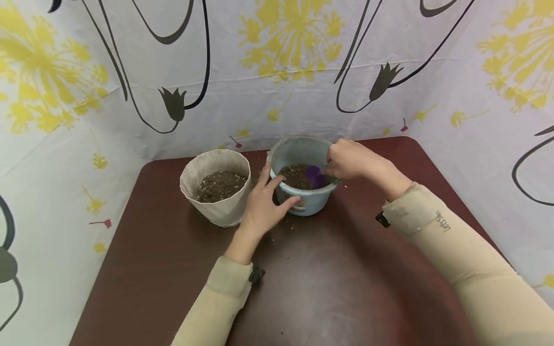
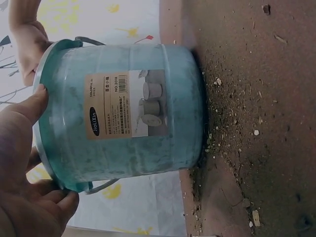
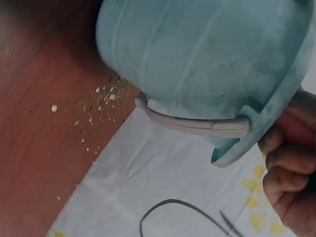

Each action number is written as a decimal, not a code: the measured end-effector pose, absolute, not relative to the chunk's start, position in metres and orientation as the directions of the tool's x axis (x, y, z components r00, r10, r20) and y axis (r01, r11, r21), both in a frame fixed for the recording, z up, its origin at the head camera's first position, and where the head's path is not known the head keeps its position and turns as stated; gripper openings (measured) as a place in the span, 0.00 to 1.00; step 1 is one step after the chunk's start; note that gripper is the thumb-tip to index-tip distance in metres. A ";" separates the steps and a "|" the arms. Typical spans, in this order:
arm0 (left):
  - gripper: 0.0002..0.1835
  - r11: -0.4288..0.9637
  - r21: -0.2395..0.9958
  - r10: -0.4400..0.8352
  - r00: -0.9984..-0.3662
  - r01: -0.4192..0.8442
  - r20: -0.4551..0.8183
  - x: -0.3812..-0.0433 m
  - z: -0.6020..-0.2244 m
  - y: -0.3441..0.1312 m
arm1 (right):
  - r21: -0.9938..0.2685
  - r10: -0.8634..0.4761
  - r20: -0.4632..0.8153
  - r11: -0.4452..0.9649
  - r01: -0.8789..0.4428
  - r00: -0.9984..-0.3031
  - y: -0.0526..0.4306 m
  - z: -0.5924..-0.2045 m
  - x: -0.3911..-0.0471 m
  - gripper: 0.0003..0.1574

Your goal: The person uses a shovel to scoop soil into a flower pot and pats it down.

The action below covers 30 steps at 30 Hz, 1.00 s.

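Observation:
A light blue plastic bucket (image 1: 308, 204) with dark soil (image 1: 295, 176) in it stands near the back of the table. My left hand (image 1: 265, 204) holds its near left rim, thumb and other fingers spread along the edge, as the left wrist view also shows. Over the right side of the bucket, my right hand (image 1: 348, 159) is curled round the handle of a small purple trowel (image 1: 315, 177). The trowel's blade is down at the soil inside; most of its handle is hidden by the fingers. In the right wrist view the curled fingers (image 3: 286, 180) are right by the rim.
Left of the bucket stands a white faceted pot (image 1: 216, 211), also holding soil. Soil crumbs (image 2: 217, 128) lie scattered round the bucket's base on the dark red table (image 1: 182, 283). A bucket handle (image 3: 197, 126) hangs at its side. Flower-patterned cloth (image 1: 277, 105) surrounds the table.

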<state>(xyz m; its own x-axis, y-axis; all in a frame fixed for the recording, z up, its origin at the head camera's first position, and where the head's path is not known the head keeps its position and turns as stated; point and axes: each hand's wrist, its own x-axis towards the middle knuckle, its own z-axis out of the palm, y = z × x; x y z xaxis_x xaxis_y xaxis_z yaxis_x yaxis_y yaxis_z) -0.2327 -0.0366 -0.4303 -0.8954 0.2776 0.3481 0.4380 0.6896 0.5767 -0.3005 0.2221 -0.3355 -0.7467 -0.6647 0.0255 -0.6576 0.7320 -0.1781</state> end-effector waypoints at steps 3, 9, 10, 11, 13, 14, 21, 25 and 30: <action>0.36 0.682 0.584 0.280 -0.894 0.441 0.349 -0.233 -0.430 -0.035 | -0.286 -0.707 0.056 0.665 -0.690 -0.705 0.227 -0.339 -0.301 0.16; 0.35 0.673 0.594 0.273 -0.894 0.441 0.355 -0.233 -0.430 -0.035 | -0.477 -0.701 0.031 0.616 -0.628 -0.712 0.234 -0.347 -0.303 0.07; 0.35 0.673 0.594 0.272 -0.894 0.441 0.356 -0.233 -0.430 -0.035 | -0.516 -0.683 0.013 0.621 -0.590 -0.730 0.235 -0.348 -0.302 0.07; 0.35 0.672 0.594 0.272 -0.893 0.443 0.358 -0.233 -0.430 -0.035 | -0.561 -0.662 -0.008 0.623 -0.545 -0.749 0.236 -0.349 -0.302 0.08; 0.36 0.671 0.593 0.272 -0.892 0.445 0.361 -0.233 -0.430 -0.035 | -0.637 -0.606 -0.051 0.632 -0.442 -0.794 0.236 -0.350 -0.302 0.10; 0.36 0.672 0.593 0.271 -0.892 0.444 0.361 -0.233 -0.430 -0.036 | -0.671 -0.577 -0.073 0.632 -0.387 -0.814 0.236 -0.350 -0.301 0.11; 0.36 0.662 0.610 0.268 -0.898 0.436 0.350 -0.234 -0.433 -0.035 | -0.826 -0.376 -0.157 0.557 -0.088 -0.913 0.241 -0.353 -0.294 0.09; 0.33 0.634 0.632 0.259 -0.892 0.446 0.370 -0.233 -0.434 -0.036 | -0.913 -0.335 -0.152 0.407 0.002 -0.930 0.246 -0.360 -0.292 0.11; 0.28 0.600 0.654 0.250 -0.885 0.460 0.393 -0.232 -0.436 -0.036 | -0.959 -0.305 -0.124 0.281 0.035 -0.944 0.255 -0.367 -0.288 0.14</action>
